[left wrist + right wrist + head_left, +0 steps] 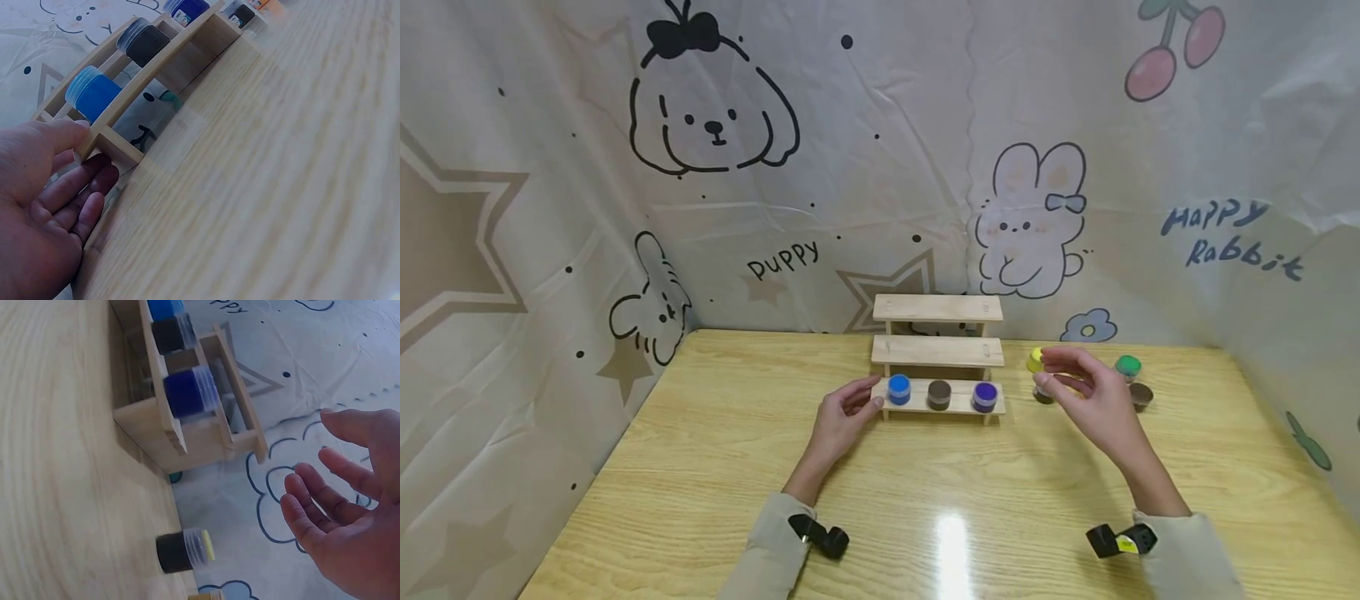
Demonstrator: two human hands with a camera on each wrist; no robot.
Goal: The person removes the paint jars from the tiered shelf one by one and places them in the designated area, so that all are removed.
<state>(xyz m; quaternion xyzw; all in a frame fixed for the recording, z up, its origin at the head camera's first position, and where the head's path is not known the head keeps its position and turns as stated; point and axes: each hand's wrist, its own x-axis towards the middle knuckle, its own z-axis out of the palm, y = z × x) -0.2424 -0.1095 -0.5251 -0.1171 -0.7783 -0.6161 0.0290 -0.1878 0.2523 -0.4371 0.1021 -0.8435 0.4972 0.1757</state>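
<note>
A three-step wooden display rack (pixel 937 351) stands near the back edge of the table. Its lowest step carries three small paint jars: a blue jar (pixel 898 390), a dark brown jar (pixel 939 395) and a purple jar (pixel 985 397). My left hand (pixel 842 418) holds the left end of that step between thumb and fingers, beside the blue jar. To the right of the rack, my right hand (pixel 1093 400) is raised over more jars, fingers loosely bent and nothing in them. Under it, a dark jar (pixel 176 552) and a yellow jar (pixel 1035 360) are partly hidden.
Beyond my right hand are a green jar (pixel 1127 367) and a brown jar (pixel 1141 396). The wooden table (pixel 760 400) meets a printed curtain (pixel 820 150) at the back and sides. The rack's two upper steps (pixel 937 307) hold no jars.
</note>
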